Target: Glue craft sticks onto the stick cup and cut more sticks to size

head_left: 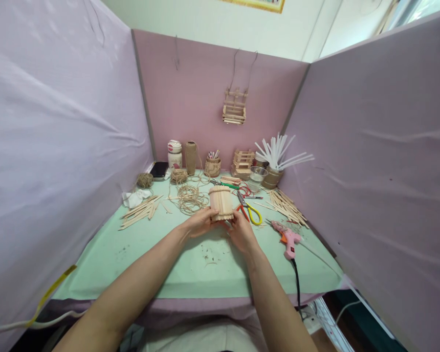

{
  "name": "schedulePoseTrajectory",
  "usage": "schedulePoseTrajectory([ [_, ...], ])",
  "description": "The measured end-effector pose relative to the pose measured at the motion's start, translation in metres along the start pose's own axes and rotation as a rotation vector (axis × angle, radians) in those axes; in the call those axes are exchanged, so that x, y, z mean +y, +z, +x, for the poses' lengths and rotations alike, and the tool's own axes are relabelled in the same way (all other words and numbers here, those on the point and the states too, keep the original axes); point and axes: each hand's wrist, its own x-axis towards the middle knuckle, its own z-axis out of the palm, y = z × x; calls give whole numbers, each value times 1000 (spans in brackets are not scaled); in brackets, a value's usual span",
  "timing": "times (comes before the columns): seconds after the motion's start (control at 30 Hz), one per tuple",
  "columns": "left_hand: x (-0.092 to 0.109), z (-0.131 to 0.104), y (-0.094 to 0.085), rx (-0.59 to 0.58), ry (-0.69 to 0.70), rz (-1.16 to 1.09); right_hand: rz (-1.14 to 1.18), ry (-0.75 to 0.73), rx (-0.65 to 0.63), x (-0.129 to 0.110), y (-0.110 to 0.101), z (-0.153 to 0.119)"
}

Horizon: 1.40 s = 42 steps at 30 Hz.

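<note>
The wooden cup (221,203) is being held low between curled left hand (202,222) and right hand (242,233). Probably they are inspecting; turning it is needing steady support.

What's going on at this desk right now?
A person is holding a small barrel-shaped piece made of wooden sticks in both hands, the left hand on one side and the right hand on the other. The pink glue gun lies on the green tabletop to the right, not in use. Loose twine lies beyond the left hand, and loose sticks lie in piles on the left and right.
</note>
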Motion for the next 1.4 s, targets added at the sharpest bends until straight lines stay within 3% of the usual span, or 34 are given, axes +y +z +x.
schedulePoseTrajectory([
  [0.27,-4,1,2,52,13,14,57,26,101,-1,2,-2],
  [0.63,-7,4,-2,95,31,28,88,-108,241,2,0,2],
  [1.0,-8,3,2,89,82,27,177,-13,215,-5,2,1],
  [1.2,-6,3,-1,47,43,-7,209,40,193,-4,-1,2],
  [1.4,-3,0,-4,-111,-10,-53,235,62,162,-4,-3,1],
])
